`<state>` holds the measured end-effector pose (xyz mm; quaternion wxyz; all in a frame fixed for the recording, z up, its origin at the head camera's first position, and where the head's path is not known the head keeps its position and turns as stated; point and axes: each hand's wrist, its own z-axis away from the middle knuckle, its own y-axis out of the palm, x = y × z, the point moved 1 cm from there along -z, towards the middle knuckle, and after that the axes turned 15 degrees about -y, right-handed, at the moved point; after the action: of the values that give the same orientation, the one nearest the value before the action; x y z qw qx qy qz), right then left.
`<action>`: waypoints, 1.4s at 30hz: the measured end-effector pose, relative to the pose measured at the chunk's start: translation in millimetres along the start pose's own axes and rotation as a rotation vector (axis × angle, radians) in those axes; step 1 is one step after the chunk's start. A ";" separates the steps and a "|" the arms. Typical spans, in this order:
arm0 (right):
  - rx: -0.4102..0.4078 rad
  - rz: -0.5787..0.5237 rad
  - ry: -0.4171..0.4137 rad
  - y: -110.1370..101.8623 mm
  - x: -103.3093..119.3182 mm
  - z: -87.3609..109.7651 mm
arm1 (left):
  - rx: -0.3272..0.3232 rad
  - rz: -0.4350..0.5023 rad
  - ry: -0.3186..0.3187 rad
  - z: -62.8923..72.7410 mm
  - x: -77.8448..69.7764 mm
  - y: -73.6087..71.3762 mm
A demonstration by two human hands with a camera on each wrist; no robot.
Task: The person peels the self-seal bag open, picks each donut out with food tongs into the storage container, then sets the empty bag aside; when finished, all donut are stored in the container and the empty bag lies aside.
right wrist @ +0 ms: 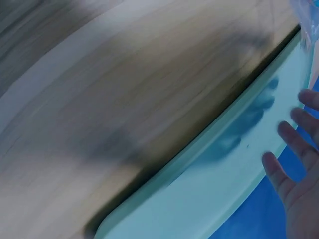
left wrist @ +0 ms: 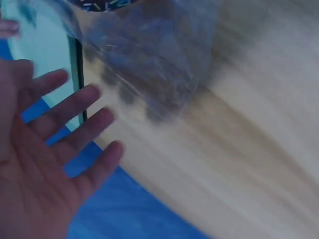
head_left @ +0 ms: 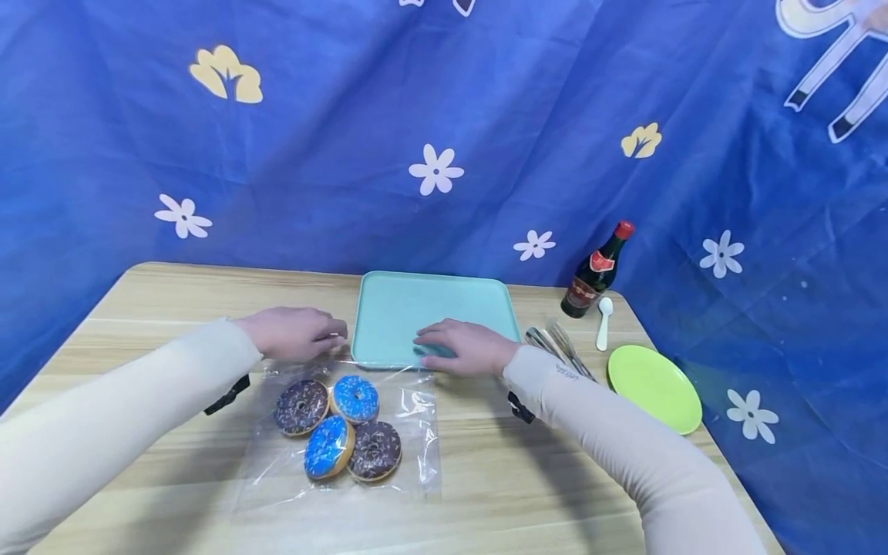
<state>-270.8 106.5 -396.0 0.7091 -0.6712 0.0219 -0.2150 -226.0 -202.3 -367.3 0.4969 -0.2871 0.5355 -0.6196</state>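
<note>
A clear plastic bag (head_left: 415, 451) lies on the table, with two blue-iced doughnuts (head_left: 357, 398) and two chocolate-iced doughnuts (head_left: 375, 451) inside it. My left hand (head_left: 300, 333) hovers just beyond the bag's far edge, left of the light teal tray (head_left: 430, 301). In the left wrist view that hand (left wrist: 50, 134) has its fingers spread and holds nothing. Over the tray's near right part is my right hand (head_left: 472, 348), also without anything in it. The right wrist view shows its loosely extended fingers above the tray (right wrist: 164, 209), casting a shadow on it.
Right of the tray lie metal forks and other cutlery (head_left: 565, 347), partly behind the right sleeve. Farther right are a dark bottle (head_left: 590, 281) with a red cap, a white spoon (head_left: 603, 324) and a green plate (head_left: 655, 389). A blue patterned cloth (head_left: 347, 154) hangs behind the table.
</note>
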 end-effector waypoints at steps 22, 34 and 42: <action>-0.045 -0.038 -0.022 6.8 3.1 -8.4 | 0.392 0.626 -0.157 -0.3 21.2 19.4; -0.079 0.041 -0.076 6.9 9.1 -11.1 | 0.347 0.611 -0.184 -0.6 21.2 25.9; -0.076 0.077 -0.042 9.7 11.2 -12.5 | 0.324 0.598 -0.166 -2.1 21.9 28.3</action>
<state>-262.0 91.0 -403.7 0.6910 -0.7008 0.0407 -0.1725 -226.7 -219.9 -398.6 0.7374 -0.0846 0.4484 -0.4980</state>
